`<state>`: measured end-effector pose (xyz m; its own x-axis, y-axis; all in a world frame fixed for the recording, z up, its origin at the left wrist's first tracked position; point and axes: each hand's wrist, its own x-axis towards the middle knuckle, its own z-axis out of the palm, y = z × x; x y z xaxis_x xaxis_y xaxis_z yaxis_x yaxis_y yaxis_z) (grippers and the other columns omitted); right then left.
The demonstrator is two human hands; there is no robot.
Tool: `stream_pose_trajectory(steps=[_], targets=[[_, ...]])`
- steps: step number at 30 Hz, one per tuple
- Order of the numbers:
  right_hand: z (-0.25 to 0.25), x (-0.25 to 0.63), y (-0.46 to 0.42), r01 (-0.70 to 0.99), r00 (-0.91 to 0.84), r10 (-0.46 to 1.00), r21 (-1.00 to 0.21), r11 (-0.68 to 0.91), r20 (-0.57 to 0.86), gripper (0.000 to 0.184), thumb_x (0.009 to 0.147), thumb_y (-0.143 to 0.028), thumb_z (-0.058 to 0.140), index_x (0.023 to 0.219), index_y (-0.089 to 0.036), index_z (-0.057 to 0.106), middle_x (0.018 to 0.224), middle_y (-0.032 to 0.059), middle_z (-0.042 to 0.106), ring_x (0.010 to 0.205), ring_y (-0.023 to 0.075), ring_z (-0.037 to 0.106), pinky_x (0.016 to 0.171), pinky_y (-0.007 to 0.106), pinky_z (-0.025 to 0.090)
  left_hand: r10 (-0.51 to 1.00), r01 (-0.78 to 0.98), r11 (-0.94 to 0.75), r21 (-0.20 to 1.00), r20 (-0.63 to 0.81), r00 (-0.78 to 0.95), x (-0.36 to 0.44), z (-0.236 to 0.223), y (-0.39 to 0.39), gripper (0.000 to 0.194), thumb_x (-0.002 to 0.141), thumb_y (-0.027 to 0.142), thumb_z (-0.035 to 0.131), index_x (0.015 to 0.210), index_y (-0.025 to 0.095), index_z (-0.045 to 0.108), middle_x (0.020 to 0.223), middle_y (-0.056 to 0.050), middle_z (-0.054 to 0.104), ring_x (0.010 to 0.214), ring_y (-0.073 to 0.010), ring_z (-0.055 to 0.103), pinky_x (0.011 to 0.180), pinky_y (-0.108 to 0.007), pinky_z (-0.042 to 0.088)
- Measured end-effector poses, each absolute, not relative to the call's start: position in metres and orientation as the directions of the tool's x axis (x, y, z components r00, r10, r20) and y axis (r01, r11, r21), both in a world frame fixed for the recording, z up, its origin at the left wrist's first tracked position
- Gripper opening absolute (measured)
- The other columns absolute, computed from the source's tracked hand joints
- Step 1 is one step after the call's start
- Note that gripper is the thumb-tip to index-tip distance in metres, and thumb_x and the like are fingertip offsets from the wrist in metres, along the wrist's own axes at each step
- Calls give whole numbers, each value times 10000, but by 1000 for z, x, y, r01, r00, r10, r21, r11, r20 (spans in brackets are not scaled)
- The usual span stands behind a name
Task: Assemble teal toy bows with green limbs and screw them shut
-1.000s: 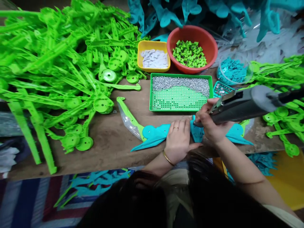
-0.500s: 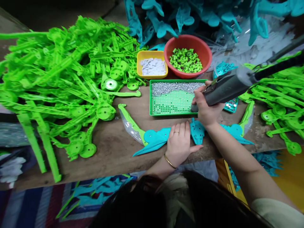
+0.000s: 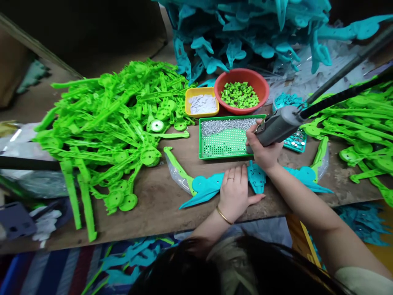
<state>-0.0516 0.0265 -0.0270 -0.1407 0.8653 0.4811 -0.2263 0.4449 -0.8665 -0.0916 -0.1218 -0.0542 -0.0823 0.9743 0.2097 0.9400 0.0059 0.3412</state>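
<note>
A bow-shaped plastic toy (image 3: 208,185) lies across the bench near its front edge, with a turquoise middle, green arms and clear film hanging at both ends. My left hand (image 3: 235,190) rests flat on it, fingers stretched over the turquoise part left of its centre block (image 3: 256,177), thumb pointing right. My right hand (image 3: 266,153) is wrapped round a grey electric screwdriver (image 3: 281,123). The screwdriver slants down to the left, its lower end at the right part of a green tray (image 3: 227,150) of small silver screws. Its tip is hidden.
Heaps of green plastic arms (image 3: 123,119) lie left and right. Behind the tray stand a yellow tub (image 3: 187,108) of white pieces and a red bowl (image 3: 264,88) of green pieces. Turquoise parts (image 3: 236,24) are piled at the back. A dark cable (image 3: 346,92) runs off right.
The view has tilted up and shifted left, so more of the back pile and left side shows. Both hands keep their holds; the screwdriver stays over the screw tray.
</note>
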Motion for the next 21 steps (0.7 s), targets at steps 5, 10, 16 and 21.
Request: stream_pose_trajectory(steps=[5, 10, 16, 21], targets=[[-11, -47, 26, -235, -101, 858, -850, 471, 503, 167, 779, -323, 711, 893, -225, 639, 796, -38, 676, 509, 73, 578, 535, 247, 530, 964, 946, -7, 324, 253, -79, -92, -58, -121, 946, 713, 751, 583, 1291, 6, 503, 1203, -222, 605, 1130, -339, 549, 1032, -467, 385], [22, -22, 13, -354, -41, 832, -786, 506, 554, 283, 797, -323, 710, 1066, -324, 619, 859, -54, 674, 488, 66, 573, 458, 224, 490, 974, 935, -17, 354, 217, -64, -94, -51, -120, 936, 715, 735, 601, 1319, 31, 481, 1257, -208, 585, 1171, -327, 528, 1060, -456, 357], [27, 24, -29, -274, -185, 841, -849, 453, 508, 338, 799, -357, 700, 1120, -347, 598, 870, -41, 654, 482, 75, 547, 465, 246, 499, 994, 929, -29, 369, 112, -14, -91, -36, -116, 929, 720, 672, 655, 1368, 45, 430, 1337, -193, 534, 1250, -338, 466, 1121, -491, 281], [6, 45, -48, -141, -247, 881, -915, 379, 403, 383, 806, -450, 656, 1155, -336, 547, 896, -12, 641, 542, 102, 557, 510, 281, 531, 992, 933, -42, 358, 123, -3, -87, -40, -115, 823, 771, 573, 667, 1364, 51, 437, 1339, -202, 530, 1248, -329, 473, 1122, -471, 290]])
